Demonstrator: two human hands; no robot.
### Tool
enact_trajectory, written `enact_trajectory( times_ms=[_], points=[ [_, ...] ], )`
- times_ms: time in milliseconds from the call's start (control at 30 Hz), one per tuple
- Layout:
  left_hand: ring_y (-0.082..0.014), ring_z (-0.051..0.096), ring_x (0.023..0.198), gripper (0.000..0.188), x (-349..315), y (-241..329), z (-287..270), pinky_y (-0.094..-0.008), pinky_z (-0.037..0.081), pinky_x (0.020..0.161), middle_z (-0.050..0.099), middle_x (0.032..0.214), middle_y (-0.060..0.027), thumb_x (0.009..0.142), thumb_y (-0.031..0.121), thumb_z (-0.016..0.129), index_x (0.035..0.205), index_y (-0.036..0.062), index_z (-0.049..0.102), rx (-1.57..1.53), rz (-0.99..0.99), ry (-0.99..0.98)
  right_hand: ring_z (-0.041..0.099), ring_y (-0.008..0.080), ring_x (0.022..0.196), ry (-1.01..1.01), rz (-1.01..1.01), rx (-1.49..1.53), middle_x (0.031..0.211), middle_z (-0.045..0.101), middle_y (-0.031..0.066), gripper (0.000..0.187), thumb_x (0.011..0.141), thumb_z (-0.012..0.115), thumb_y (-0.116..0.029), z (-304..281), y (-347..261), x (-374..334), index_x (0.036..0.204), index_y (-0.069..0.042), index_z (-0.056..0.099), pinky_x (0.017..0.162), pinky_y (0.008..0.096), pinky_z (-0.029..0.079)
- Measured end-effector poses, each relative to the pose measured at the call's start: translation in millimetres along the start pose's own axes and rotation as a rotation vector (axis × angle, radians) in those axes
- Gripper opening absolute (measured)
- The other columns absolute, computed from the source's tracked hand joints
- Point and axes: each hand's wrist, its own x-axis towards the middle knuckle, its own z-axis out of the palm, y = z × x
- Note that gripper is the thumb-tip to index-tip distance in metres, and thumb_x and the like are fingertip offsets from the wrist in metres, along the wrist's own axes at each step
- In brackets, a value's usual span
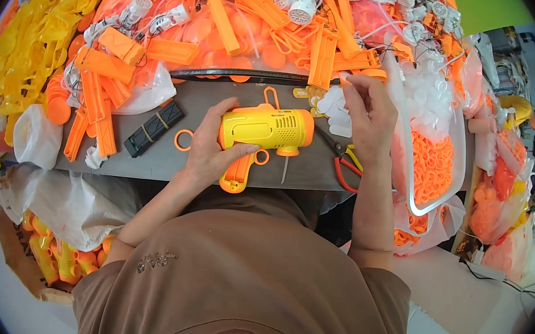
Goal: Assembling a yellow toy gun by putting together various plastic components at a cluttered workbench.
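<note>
My left hand (208, 144) is closed around a yellow and orange toy gun (265, 129), its fingers and thumb gripping the rear of the body. The gun lies sideways over the table's near edge, nose to the right, with its orange handle pointing towards me. To the right of the gun, my right hand (372, 109) is raised with curled fingers. Thumb and fingertips come close together beside the white discs (334, 105); what they hold, if anything, cannot be made out. An orange ring (183, 140) shows just left of my left hand.
Red-and-yellow-handled pliers (347, 169) lie beneath my right forearm. A clear bin (425, 203) of small orange rings stands at the right. Orange battery-box-like parts (221, 22), white motor-like units (302, 9) and yellow shells (27, 63) heap up behind. A banded black bundle (154, 129) lies left.
</note>
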Motion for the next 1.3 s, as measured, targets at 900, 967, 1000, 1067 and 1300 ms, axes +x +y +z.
enact_trajectory(
  times_ms=[900, 967, 1000, 1067, 1300],
  points=[
    [-0.0211, 0.051, 0.110, 0.084, 0, -2, -1, -0.0317, 0.044, 0.093, 0.046, 0.124, -0.0161, 0.072, 0.013, 0.078, 0.136, -0.0005, 0.026, -0.025, -0.036, -0.045, 0.051, 0.0230, 0.083, -0.066, -0.558, -0.817, 0.084, 0.053, 0.0024, 0.016, 0.072, 0.070, -0.017, 83, 29, 62, 0.081, -0.009, 0.059, 0.070, 0.0390, 0.037],
    [-0.0211, 0.051, 0.110, 0.084, 0, 0, -2, -0.0318, 0.044, 0.093, 0.046, 0.124, -0.0162, 0.072, 0.014, 0.078, 0.136, -0.0005, 0.026, -0.027, -0.041, -0.046, 0.051, 0.0227, 0.082, -0.060, -0.577, -0.803, 0.082, 0.053, 0.0023, 0.015, 0.072, 0.070, -0.016, 82, 30, 60, 0.080, -0.009, 0.059, 0.070, 0.0390, 0.037],
    [-0.0210, 0.051, 0.110, 0.084, 0, 0, -3, -0.0319, 0.044, 0.093, 0.046, 0.124, -0.0162, 0.072, 0.014, 0.079, 0.136, -0.0004, 0.026, -0.028, -0.045, -0.043, 0.051, 0.0226, 0.082, -0.061, -0.579, -0.792, 0.081, 0.053, 0.0026, 0.015, 0.072, 0.069, -0.015, 81, 27, 60, 0.080, -0.009, 0.059, 0.070, 0.0388, 0.036],
    [-0.0210, 0.051, 0.110, 0.084, 0, 0, -3, -0.0320, 0.044, 0.094, 0.046, 0.124, -0.0162, 0.072, 0.014, 0.079, 0.136, -0.0005, 0.026, -0.021, -0.050, -0.050, 0.051, 0.0225, 0.082, -0.062, -0.579, -0.783, 0.081, 0.053, 0.0028, 0.014, 0.072, 0.069, -0.014, 81, 28, 59, 0.079, -0.009, 0.059, 0.070, 0.0385, 0.036],
    [-0.0215, 0.050, 0.112, 0.083, 0, 0, -2, -0.0323, 0.044, 0.094, 0.046, 0.125, -0.0165, 0.072, 0.014, 0.079, 0.135, -0.0007, 0.027, -0.037, -0.065, -0.058, 0.052, 0.0229, 0.080, -0.052, -0.579, -0.770, 0.080, 0.054, 0.0027, 0.011, 0.074, 0.067, -0.013, 75, 30, 62, 0.078, -0.007, 0.059, 0.070, 0.0382, 0.037]
  ],
)
